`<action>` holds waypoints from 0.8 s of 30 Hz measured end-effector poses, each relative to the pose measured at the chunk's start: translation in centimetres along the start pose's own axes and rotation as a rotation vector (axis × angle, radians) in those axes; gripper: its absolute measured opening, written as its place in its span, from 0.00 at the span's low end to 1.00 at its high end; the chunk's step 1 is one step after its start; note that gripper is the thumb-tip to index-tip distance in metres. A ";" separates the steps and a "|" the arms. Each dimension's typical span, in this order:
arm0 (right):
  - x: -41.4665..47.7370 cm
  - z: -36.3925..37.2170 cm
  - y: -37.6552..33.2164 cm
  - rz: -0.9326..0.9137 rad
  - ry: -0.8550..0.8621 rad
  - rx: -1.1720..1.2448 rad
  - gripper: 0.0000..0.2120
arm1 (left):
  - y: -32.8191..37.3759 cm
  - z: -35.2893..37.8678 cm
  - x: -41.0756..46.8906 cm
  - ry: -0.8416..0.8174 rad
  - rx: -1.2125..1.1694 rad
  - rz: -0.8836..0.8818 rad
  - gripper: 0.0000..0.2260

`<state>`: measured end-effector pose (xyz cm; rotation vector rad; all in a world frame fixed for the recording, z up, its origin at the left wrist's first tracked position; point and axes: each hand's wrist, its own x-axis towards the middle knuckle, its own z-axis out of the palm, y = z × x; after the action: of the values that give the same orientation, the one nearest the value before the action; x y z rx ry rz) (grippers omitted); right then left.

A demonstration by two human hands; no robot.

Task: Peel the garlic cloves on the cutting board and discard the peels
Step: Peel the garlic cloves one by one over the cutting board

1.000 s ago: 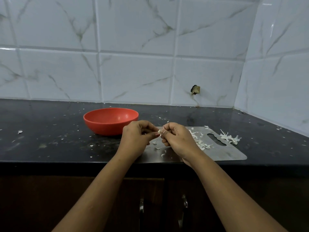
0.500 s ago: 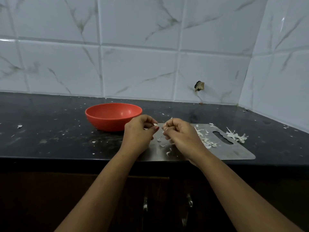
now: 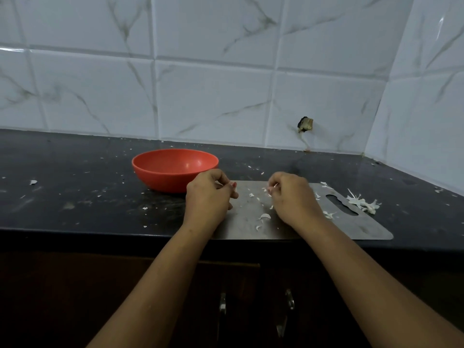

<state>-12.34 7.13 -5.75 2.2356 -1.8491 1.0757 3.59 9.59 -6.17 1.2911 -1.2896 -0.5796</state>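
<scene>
**Where two hands work above the board: stripping skin from a clove**

As the view runs from near to far, two cabinet handles [image 3: 222, 305] sit in the dark below the desk [image 3: 75, 209], and both forearms reach up over its front edge. The steel cutting board [image 3: 356, 229] lies flat along that edge, with loose peels [image 3: 263, 217] scattered on its middle. Above the board's left end, the left hand [image 3: 209, 197] has a narrow grip. Its fingers curl in on a small pale thing at the fingertips, judged to be the garlic clove [image 3: 230, 184], though most of it is hidden. Apart from it, over the board's middle, the right hand [image 3: 293, 197] pinches a thin peel sliver [image 3: 273, 188] between thumb and fingertip. A peel pile [image 3: 361, 203] rests beside the board's handle slot at the right. The red bowl [image 3: 175, 169] stands just behind the left hand; whether it touches the board cannot be told. The tiled wall [image 3: 213, 96] closes the view.

To do the step well, the sliver is best released over the board or onto the pile, not over the desk, which already carries flecks. The clove probably wants turning in the left fingertips to expose any remaining edge of skin. A light lift with the nail suits papery skin, which tears easily and may cling to the fingers.
</scene>
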 end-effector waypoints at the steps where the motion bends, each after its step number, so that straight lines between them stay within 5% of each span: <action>1: 0.2 -0.2 0.2 -0.001 0.008 0.024 0.07 | 0.1 0.0 0.0 -0.009 0.002 -0.008 0.08; 10: -1.1 0.3 -2.9 -0.129 -0.125 0.475 0.05 | 0.7 -0.7 -0.7 -0.052 -0.068 -0.057 0.03; 24: -1.7 0.4 -2.8 -0.022 -0.056 0.411 0.06 | 0.6 -0.4 -0.8 -0.115 0.034 0.051 0.08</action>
<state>-9.79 9.20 -5.90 2.5104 -1.7465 1.5233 3.50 10.60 -5.82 1.2646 -1.4278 -0.6053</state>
